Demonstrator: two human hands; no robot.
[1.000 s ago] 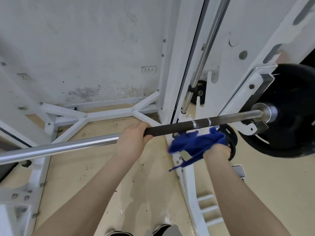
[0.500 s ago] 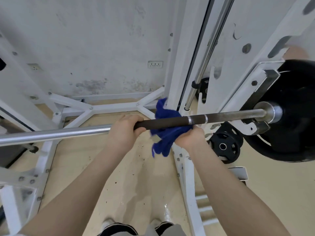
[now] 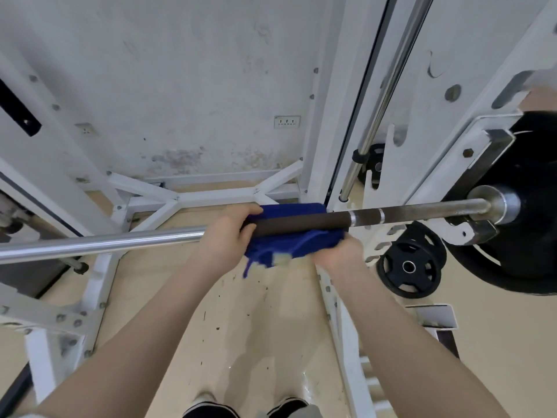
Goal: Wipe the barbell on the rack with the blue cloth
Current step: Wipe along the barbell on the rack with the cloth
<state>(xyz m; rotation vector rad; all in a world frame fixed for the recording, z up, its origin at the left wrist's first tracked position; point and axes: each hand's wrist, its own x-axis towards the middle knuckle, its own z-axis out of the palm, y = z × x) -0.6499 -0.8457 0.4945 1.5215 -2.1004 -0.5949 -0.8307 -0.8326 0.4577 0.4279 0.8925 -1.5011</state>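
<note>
The barbell [image 3: 407,210] lies across the white rack [image 3: 328,122], chrome on the left, dark knurled grip in the middle, a black plate on its right end. The blue cloth [image 3: 289,247] hangs under and behind the dark grip, spread between both hands, with a small white tag on its lower edge. My left hand [image 3: 226,233] holds the cloth's left end at the bar, fingers curled over it. My right hand [image 3: 337,251] grips the cloth's right end just below the bar.
A large black weight plate [image 3: 530,236] sits on the bar's right sleeve. A smaller black plate [image 3: 410,267] stands by the rack's right foot. A chrome guide rod [image 3: 382,95] runs up the right upright. White base struts [image 3: 193,197] cross the beige floor ahead.
The right hand brought the cloth up from below the bar and left toward the left hand. The cloth is now spread under the dark grip, and the left hand has taken hold of its left end.
</note>
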